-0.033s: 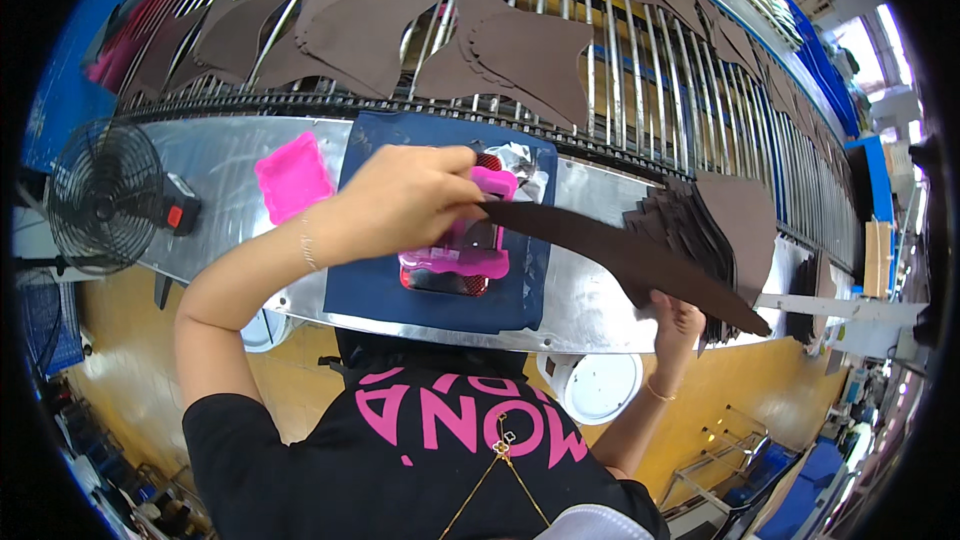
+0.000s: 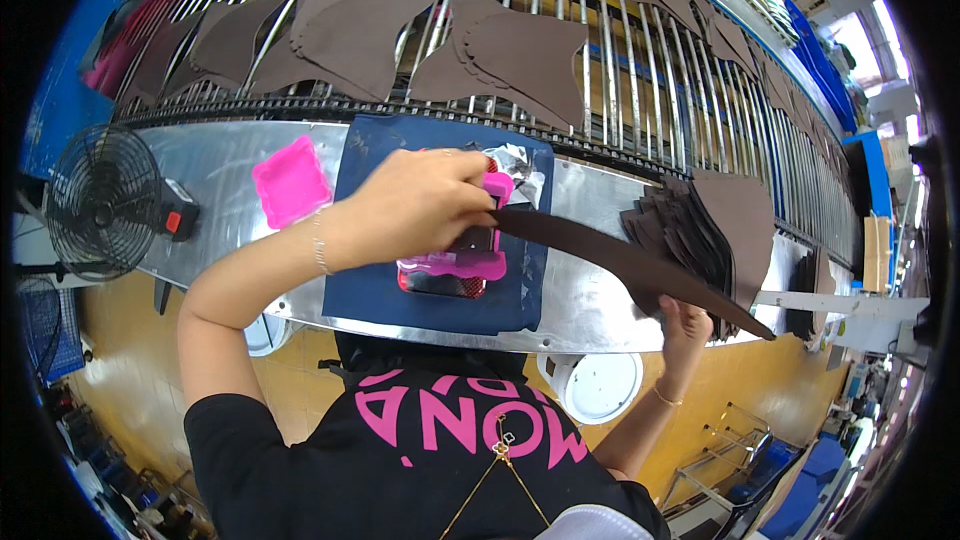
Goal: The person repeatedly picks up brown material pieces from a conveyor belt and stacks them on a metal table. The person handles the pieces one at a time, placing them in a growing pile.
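Left hand (image 2: 415, 205) pinches one end of the brown leather piece (image 2: 640, 265), right hand (image 2: 685, 325) grips the other — best kept taut over the worktop (image 2: 590, 295).

No visible change between the two frames: same instant, just a different picture size. Left hand (image 2: 415, 208) sits at the same spot over the pink tool (image 2: 462, 262) on the blue mat (image 2: 380, 290), grip unchanged on the near end of the dark brown strip (image 2: 620, 262). Right hand (image 2: 685, 325) is at the same place under the strip's far end, beside the stack of brown cut pieces (image 2: 700, 230). Strip angle across the bench (image 2: 215, 190) is identical. Pink tray (image 2: 290, 180) and fan (image 2: 100, 205) have not shifted
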Motion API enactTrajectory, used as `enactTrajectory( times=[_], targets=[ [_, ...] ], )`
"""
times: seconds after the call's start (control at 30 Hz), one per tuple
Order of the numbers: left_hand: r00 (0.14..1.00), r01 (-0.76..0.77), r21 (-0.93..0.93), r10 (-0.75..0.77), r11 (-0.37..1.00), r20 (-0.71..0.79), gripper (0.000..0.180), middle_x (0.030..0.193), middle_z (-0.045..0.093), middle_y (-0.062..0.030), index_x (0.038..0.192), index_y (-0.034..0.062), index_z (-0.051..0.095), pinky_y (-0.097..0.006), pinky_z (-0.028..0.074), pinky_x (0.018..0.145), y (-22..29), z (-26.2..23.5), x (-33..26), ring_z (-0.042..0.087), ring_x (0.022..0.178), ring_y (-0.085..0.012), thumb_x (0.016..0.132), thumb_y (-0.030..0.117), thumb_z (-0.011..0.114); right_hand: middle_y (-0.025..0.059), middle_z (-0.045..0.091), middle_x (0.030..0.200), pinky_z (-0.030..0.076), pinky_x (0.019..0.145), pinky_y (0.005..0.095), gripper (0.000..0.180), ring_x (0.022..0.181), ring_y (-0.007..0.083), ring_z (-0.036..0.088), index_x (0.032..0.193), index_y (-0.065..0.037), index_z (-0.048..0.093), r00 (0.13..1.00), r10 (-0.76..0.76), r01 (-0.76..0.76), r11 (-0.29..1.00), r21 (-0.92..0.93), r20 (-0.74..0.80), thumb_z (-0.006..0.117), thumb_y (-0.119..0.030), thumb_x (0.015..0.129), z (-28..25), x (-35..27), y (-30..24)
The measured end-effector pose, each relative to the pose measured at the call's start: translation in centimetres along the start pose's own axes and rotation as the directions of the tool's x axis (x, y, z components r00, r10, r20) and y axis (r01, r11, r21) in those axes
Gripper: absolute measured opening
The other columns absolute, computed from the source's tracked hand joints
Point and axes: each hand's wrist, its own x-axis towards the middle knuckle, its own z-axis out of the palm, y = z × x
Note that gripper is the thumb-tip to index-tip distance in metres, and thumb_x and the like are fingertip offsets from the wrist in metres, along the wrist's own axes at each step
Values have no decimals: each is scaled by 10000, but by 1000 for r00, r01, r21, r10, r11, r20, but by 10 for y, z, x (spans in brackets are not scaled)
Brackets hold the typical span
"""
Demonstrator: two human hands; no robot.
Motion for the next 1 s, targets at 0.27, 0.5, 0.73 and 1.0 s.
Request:
enactTrajectory(
  times=[0.27, 0.5, 0.73, 1.0],
  targets=[
    [983, -57, -239, 13, 969, -184, 95, 862, 522, -74, 792, 37, 659, -319, 463, 643, -4, -4, 41, 538, 740, -223, 774, 116, 709, -76, 413, 609, 262, 483, 183, 136, 560, 1, 338, 789, -58, 536, 988, 93, -38, 922, 385, -125, 625, -38, 891, -30, 19, -21],
    [726, 312, -549, -567, 776, -389, 222, 899, 526, -11, 1057, 55, 639, -224, 419, 614, -38, -65, -27, 501, 700, -73, 859, 153, 654, 27, 619, 1005, 463, 713, 207, 320, 829, 66, 562, 1228, 15, 504, 996, -18, -41, 754, 655, 83, 560, -66, 923, 69, 149, -58],
    [554, 413, -558, -685, 720, -474, 256, 921, 541, -19, 1099, 65, 627, -200, 412, 628, -99, -55, -133, 466, 657, -70, 855, 135, 659, 102, 576, 1047, 495, 671, 252, 443, 853, 127, 569, 1312, 60, 414, 925, -71, -191, 761, 620, 372, 567, -61, 914, 212, 284, -166],
    [334, 326, -714, -782, 619, -526, 225, 907, 554, -9, 1091, 83, 637, -182, 386, 531, -170, -51, -175, 504, 670, -58, 868, 108, 639, 77, 626, 978, 453, 558, 237, 349, 710, 140, 603, 1250, -6, 505, 853, -116, -191, 839, 510, 509, 515, -11, 901, 429, 401, -263]
  ],
)
